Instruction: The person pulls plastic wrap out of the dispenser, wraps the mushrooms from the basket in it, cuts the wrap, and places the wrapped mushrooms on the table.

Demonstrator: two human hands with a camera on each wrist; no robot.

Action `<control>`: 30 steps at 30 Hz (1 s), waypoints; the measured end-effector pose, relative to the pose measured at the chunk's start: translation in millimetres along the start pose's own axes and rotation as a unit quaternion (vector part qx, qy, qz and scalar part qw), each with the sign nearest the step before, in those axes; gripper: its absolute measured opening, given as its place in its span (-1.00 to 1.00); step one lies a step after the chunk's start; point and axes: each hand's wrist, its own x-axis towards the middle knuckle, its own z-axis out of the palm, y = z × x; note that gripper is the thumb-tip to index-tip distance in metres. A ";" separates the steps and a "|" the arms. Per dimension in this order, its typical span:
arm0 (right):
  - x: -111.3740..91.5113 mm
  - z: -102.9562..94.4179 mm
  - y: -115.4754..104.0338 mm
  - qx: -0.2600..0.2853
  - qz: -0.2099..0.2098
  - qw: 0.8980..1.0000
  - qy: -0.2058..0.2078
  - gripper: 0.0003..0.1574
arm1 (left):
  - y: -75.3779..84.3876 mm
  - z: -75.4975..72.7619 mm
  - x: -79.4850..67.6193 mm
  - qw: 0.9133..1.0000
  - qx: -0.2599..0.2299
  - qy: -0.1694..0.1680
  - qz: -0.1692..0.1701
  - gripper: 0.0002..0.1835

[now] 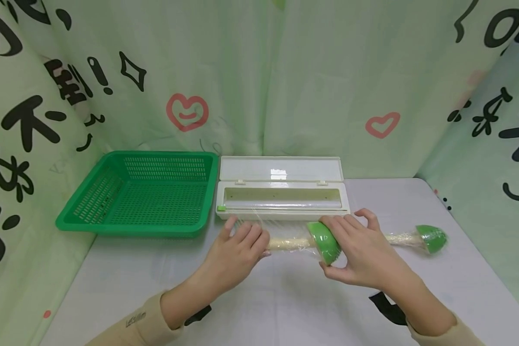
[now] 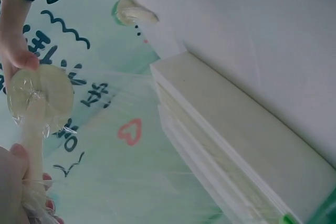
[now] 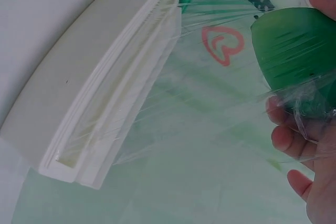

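Note:
A mushroom-shaped thing with a green domed cap and a pale stem lies level between the two hands, just in front of the wrap dispenser. My left hand grips the far end of the stem, its fingers curled round it. The cap is held from above and below by my right hand, thumb underneath. Clear plastic wrap stretches from the dispenser to this thing and clings about cap and stem. In the left wrist view the cap's pale underside shows.
A second mushroom-shaped thing, wrapped in clear film, lies on the white table at the right. At the back left stands a green plastic basket. The dispenser's lid is raised. Printed curtains enclose the table.

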 end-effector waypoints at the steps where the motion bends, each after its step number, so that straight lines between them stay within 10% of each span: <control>1: -0.4 -1.1 -0.6 0.000 0.002 1.000 -0.001 -0.16 | 0.2 -1.4 0.1 1.000 -0.001 0.002 0.001 -0.68; 30: -7.9 -26.6 -16.7 0.023 -0.028 0.999 0.023 -0.24 | 7.7 -38.4 1.8 0.999 -0.034 0.001 0.002 -0.68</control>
